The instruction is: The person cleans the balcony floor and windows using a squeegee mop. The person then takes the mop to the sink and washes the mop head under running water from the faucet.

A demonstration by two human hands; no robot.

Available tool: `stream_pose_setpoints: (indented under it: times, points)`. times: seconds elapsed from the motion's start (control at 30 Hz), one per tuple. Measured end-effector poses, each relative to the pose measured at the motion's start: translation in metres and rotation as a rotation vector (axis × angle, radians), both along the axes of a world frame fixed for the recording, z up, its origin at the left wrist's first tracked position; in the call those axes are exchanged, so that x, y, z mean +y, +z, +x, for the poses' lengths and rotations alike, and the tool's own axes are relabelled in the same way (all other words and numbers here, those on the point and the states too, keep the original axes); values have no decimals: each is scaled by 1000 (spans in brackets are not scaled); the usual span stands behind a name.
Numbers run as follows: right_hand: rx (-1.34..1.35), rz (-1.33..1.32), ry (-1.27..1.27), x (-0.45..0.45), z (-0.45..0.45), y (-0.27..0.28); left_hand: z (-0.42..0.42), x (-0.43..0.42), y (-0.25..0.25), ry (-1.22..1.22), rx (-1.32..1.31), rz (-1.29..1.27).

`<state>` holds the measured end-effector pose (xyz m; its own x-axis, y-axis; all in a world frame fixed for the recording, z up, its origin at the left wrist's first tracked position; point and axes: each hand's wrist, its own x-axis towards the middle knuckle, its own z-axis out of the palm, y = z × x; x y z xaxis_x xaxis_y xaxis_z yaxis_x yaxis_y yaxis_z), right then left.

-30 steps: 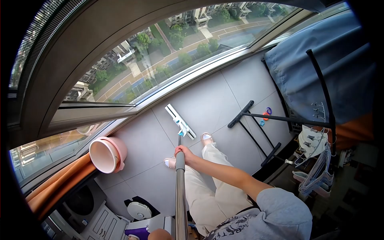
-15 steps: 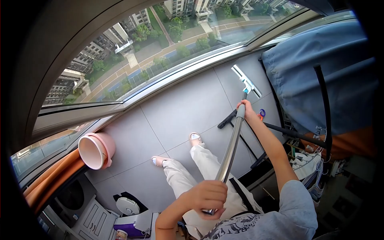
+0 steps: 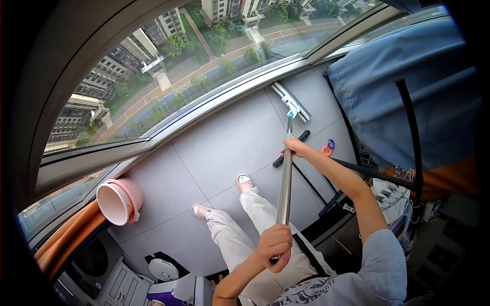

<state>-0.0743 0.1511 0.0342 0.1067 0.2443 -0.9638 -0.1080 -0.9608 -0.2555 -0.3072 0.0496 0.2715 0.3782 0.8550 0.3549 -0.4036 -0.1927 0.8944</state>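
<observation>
A long-handled window squeegee is held in both my hands. Its white and light-blue head (image 3: pixel 291 104) is above the grey floor tiles in the view, beyond my right hand, close to the window side. My left hand (image 3: pixel 274 246) is wrapped round the lower end of the metal pole (image 3: pixel 285 196), near my lap. Farther up, my right hand (image 3: pixel 294 146) grips the pole just below the head. A black T-shaped foot of a stand (image 3: pixel 305 136) lies on the floor behind my right hand.
A pink bucket (image 3: pixel 135 196) stands left by the window frame (image 3: pixel 204 107). At right, a blue cloth (image 3: pixel 403 97) hangs near black rack bars (image 3: pixel 411 132). Purple and orange rings (image 3: pixel 326 151) appear beside my right forearm. A round white device (image 3: pixel 163 269) sits lower left.
The squeegee head has swung left, and the pole now stands more upright in the view. Both hands keep their grip; my right hand has moved left and slightly down.
</observation>
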Motion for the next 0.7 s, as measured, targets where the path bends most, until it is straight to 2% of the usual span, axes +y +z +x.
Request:
stream_pose_setpoints:
  times: [0.13, 0.2, 0.27, 0.33, 0.4, 0.47, 0.53, 0.57, 0.63, 0.7]
  points:
    - [100, -18, 376, -16, -75, 41, -44, -9, 83, -51, 112, -93]
    - [202, 10, 483, -32, -117, 67, -52, -19, 113, 137, 70, 146]
    - [359, -30, 648, -45, -159, 81, -71, -16, 150, 74, 152, 111]
    - [413, -82, 684, -56, -202, 97, -85, -18, 174, 34, 246, 75]
    - [503, -70, 638, -63, -237, 84, -91, -25, 189, 300, 258, -131]
    - [556, -45, 635, -76, -251, 36, -87, -25, 195, 360, 301, -137]
    - [641, 259, 638, -91, -254, -42, -83, -22, 198, 396, 395, -112]
    - [640, 282, 641, -91, -262, -49, -88, -22, 195, 397, 397, -89]
    - [505, -157, -213, -106, -275, -62, -101, -28, 183, 225, 295, 89]
    - [521, -70, -144, -107, -263, -20, -109, -30, 186, 144, 223, 138]
